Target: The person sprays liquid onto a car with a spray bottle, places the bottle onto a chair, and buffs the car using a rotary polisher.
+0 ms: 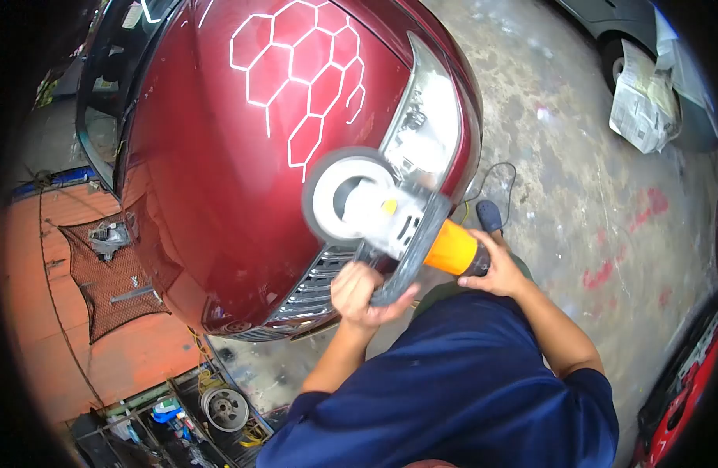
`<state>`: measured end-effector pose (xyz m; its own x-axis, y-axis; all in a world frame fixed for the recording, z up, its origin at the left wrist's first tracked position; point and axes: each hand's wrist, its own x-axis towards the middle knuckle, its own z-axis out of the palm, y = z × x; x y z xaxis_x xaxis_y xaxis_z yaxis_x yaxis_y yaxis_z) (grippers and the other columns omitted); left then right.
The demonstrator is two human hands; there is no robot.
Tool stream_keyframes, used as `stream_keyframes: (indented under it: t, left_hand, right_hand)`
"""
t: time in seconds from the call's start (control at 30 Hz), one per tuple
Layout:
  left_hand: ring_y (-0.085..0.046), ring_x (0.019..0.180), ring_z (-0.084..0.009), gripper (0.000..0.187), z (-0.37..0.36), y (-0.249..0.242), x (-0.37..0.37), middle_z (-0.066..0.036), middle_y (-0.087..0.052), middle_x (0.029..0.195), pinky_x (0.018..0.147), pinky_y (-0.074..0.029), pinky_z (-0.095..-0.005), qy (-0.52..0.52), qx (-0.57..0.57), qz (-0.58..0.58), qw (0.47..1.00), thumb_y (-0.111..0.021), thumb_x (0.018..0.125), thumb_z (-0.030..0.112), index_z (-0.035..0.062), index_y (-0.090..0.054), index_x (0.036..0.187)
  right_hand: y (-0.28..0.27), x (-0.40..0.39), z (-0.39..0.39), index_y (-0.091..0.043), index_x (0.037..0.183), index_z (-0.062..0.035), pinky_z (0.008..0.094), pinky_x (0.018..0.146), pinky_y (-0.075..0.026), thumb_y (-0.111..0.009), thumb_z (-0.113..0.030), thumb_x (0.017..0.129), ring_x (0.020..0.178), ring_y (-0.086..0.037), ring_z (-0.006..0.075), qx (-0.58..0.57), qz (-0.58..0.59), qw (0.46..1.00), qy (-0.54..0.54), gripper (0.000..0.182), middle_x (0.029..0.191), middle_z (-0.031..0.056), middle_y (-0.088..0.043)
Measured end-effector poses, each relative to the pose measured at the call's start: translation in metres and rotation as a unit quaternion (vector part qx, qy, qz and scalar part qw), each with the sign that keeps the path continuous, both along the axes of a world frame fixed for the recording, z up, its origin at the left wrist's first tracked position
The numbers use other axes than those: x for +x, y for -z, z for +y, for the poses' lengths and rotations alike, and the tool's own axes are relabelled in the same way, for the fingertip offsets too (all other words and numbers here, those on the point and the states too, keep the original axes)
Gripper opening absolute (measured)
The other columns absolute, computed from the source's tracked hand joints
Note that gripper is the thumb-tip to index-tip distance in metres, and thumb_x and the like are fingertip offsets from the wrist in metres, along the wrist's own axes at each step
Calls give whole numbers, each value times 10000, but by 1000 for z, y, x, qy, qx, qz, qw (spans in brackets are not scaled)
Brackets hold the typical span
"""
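Note:
A car polisher (389, 216) with a silver head, an orange body and a round pad is in both my hands. My left hand (360, 296) is closed round its dark loop handle. Around the dark rear end of the orange body, my right hand (499, 267) is wrapped. The polisher's pad (320, 196) lies over the dark red car hood (219, 156), between the headlight (425, 129) and the grille (316, 281). Pad and tool head look slightly blurred. White hexagon-shaped reflections of lights show on the hood beyond the pad.
A cable (505, 165) loops on the concrete floor (562, 187) at my right. Another car (608, 23) stands far right, with newspaper (643, 101) near its wheel. On the left are a net (109, 273) over an orange surface and a rack with a wheel rim (226, 409).

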<state>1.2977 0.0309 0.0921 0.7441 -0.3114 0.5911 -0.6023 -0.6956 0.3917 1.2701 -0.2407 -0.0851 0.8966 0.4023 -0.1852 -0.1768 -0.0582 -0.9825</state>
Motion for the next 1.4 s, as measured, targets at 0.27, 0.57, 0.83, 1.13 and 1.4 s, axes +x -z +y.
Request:
stream_keyframes:
  t: [0.27,0.57,0.83,1.13,1.4]
  left_hand:
    - [-495,522,-185,607,-76,-37,182,-65,-540,613,506,-447,-324,-104,-202,-10,974,-1028,710,412,67,-529,691]
    - [-576,491,-208,636,-16,-49,135,-84,-589,595,496,-477,-333,-110,-148,-25,983,-1024,689,443,63,-516,650]
    - [-478,504,-154,717,72,-8,-7,-22,-479,578,496,-389,-291,-94,-128,-54,986,-952,787,568,63,-462,648]
    - [-510,570,-159,807,143,23,-107,-33,-523,604,636,-469,-338,-169,-259,-81,948,-809,852,762,61,-437,699]
    - [-476,595,-130,816,137,-10,-56,-3,-491,637,609,-433,-302,-209,-355,-70,909,-837,840,743,57,-420,692]
  right_hand:
    - [-82,119,-49,-476,1557,20,378,1105,-499,-940,-189,818,1238,-653,203,-12,20,990,140,898,1322,129,-699]
    - [-91,87,-2,-466,1566,16,387,1155,-466,-962,-192,802,1314,-626,240,-31,-2,995,97,935,1400,142,-666]
    - [-70,-15,59,-433,1582,-55,430,1162,-482,-1014,-273,748,1360,-638,311,-87,-8,996,25,1039,1408,197,-683]
    - [-95,-36,109,-329,1655,-108,468,1167,-490,-969,-353,799,1358,-634,445,-109,-36,984,-138,1097,1457,254,-644]
    - [-131,7,83,-260,1722,-97,467,1112,-533,-901,-364,877,1309,-659,477,-100,-188,967,-142,1094,1444,313,-639]
